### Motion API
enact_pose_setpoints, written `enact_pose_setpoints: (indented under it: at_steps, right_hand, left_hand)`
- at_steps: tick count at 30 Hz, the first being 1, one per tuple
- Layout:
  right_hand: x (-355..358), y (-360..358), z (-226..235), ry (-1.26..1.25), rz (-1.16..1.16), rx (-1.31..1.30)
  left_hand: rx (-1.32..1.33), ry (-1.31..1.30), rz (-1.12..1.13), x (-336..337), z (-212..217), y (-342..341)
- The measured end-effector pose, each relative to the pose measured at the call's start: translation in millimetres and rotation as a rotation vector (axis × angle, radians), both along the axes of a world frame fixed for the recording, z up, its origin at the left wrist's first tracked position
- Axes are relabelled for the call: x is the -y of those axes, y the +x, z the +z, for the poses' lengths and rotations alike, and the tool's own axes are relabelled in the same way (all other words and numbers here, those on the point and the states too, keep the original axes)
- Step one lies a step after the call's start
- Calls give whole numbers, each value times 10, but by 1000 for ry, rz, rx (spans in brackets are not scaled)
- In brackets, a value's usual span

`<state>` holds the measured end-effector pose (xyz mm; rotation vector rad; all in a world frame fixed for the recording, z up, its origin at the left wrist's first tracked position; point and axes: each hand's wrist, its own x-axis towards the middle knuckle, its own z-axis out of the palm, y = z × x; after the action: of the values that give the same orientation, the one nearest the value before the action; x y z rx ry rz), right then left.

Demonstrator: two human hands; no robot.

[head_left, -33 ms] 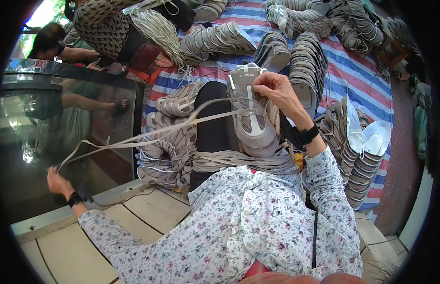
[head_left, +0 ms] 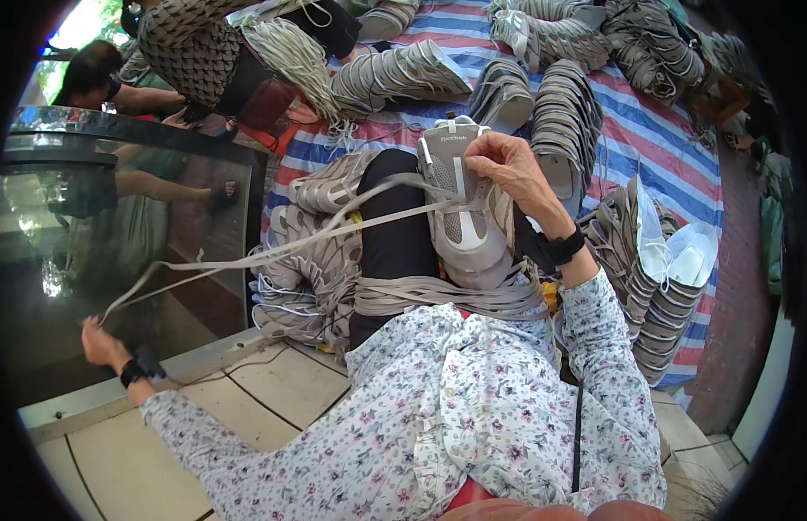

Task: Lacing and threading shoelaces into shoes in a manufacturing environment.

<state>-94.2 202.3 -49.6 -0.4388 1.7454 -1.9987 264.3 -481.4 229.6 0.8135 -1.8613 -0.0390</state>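
Note:
A grey mesh shoe upper (head_left: 460, 227) rests over my lap, its rounded toe toward me. My right hand (head_left: 515, 174) is closed in a pinch at the right edge of its tongue area. From the lacing holes a flat pale shoelace (head_left: 286, 250) stretches in two strands toward the lower left. Out at the far left, my left hand (head_left: 106, 346) grips the lace's far part, arm extended; the fingers are slightly blurred. A bundle of grey laces (head_left: 447, 298) lies across my lap below the toe.
Nested stacks of shoe uppers stand left (head_left: 310, 269) and right (head_left: 660, 286) of my legs, and farther off on a striped sheet (head_left: 625, 108). A dark glass panel (head_left: 125, 260) rises at the left. Other people sit at the upper left beside hanging laces (head_left: 291, 56).
My left hand has shifted slightly lower and left with the lace, whose upper strand now lies at a different curve. My right hand and the shoe upper stay in place.

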Motion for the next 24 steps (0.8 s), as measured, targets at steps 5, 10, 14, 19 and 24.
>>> enact_pose_setpoints:
  at_steps: [5,10,14,19,24]
  right_hand:
    - [-30,-20,40,35,40,-30]
    - [36,-19,75,102,142,-241]
    - [127,103,214,301,245,-585]
    - [223,146,290,500,321,-808]
    - [342,81,158,340,328,-755]
  left_hand:
    - [3,-163,305,-26,887,1045]
    - [-36,-147,565,-302,1322,1316]
    - [-66,-233,448,-719,1587,1031]
    - [-75,-393,225,-1006,2211,1069]
    - [-254,-267,-6,-1088,2572,1076]
